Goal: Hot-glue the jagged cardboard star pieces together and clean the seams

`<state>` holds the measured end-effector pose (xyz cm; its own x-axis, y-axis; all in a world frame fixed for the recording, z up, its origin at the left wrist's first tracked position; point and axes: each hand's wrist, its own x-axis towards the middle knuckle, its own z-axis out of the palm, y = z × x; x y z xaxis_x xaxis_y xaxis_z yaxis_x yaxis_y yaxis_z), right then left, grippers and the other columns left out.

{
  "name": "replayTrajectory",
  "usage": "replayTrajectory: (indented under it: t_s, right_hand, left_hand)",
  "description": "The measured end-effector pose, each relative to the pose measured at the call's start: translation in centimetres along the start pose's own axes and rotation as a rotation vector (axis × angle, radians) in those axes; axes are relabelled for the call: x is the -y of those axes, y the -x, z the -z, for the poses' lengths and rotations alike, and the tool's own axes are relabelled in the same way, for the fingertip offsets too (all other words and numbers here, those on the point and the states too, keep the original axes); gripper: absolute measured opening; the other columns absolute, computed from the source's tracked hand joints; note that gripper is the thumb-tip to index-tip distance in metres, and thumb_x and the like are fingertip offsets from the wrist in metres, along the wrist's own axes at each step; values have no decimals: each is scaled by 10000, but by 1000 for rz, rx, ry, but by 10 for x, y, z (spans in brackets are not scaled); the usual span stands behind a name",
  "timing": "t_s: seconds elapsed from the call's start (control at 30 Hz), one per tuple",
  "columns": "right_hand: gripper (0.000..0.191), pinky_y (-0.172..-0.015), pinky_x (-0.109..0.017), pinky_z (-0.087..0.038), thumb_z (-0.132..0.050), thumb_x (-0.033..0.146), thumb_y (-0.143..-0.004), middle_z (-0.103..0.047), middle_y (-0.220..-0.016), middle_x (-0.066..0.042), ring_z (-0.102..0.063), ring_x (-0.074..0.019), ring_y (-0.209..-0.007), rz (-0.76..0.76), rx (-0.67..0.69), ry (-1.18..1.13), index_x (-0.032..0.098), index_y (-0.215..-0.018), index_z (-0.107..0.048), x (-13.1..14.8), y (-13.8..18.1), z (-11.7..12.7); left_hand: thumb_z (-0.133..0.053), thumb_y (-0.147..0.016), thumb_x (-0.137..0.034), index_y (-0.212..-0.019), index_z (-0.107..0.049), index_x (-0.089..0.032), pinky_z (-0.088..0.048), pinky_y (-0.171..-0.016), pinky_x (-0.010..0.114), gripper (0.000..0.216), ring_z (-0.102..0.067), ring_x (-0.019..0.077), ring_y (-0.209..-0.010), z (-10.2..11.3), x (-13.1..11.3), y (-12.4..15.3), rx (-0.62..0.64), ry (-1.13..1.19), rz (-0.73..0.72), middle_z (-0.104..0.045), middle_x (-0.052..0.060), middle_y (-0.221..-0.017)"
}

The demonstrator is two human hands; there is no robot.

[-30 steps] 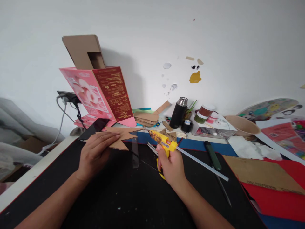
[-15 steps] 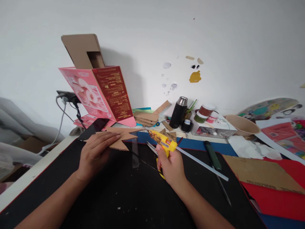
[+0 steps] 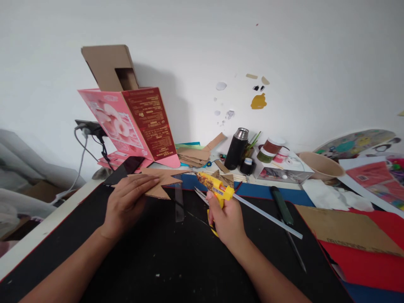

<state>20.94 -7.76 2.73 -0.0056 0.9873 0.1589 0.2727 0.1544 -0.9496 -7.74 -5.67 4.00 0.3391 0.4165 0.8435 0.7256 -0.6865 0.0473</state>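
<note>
Hot-glue gun (image 3: 216, 186) gripped in right hand (image 3: 229, 221) | spiky cardboard cutout (image 3: 160, 181) covered by left hand (image 3: 129, 198), grip unclear | nozzle (image 3: 195, 172) best kept off fingers (image 3: 142, 182)

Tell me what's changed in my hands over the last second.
Nothing has visibly moved, been picked up or been let go. The left hand still lies over the pointed cardboard piece; the right hand still grips the yellow glue gun, its nozzle aimed toward the cardboard's uppermost point.
</note>
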Motion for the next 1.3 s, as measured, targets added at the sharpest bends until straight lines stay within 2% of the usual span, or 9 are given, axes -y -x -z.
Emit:
replayTrajectory:
  t_s: [0.33, 0.67, 1.07, 1.3]
  right_hand:
    - [594, -469, -243, -395, -519, 641, -1043, -511, -427, 26, -532, -139, -409, 5, -2, 1, 239, -607, -551, 0, 2, 1]
    - [612, -473, -246, -397, -517, 557, -1049, -484, -410, 25, -520, -131, -400, 57, -4, 28, 257, -517, -477, 8, 2, 2]
    - [617, -475, -246, -399, -514, 566, -1045, -487, -407, 26, -526, -132, -399, 49, 0, 42, 258, -511, -476, 8, 2, 2]
    - [593, -475, -245, -398, -510, 568, -1054, -493, -416, 28, -525, -134, -401, 53, 9, 28, 254, -552, -487, 7, 1, 1]
  left_hand:
    - [-625, -978, -50, -1332, -702, -242, -576, -981, 407, 410, -763, 251, -1110, -1, 1, 2, 9, -19, 19, -808, 95, -1219]
    - [-641, -966, -33, -1336, -689, -221, -574, -978, 417, 418, -752, 258, -1118, -1, 1, 2, 4, -18, 0, -802, 114, -1212]
    - [-618, -992, -89, -1340, -712, -275, -582, -992, 411, 406, -766, 250, -1121, 0, -1, 1, -10, 11, 35, -812, 69, -1222]
    - [-616, -974, -33, -1346, -692, -247, -579, -1005, 428, 435, -751, 251, -1141, -1, 0, 3, -4, 4, 27, -801, 99, -1233]
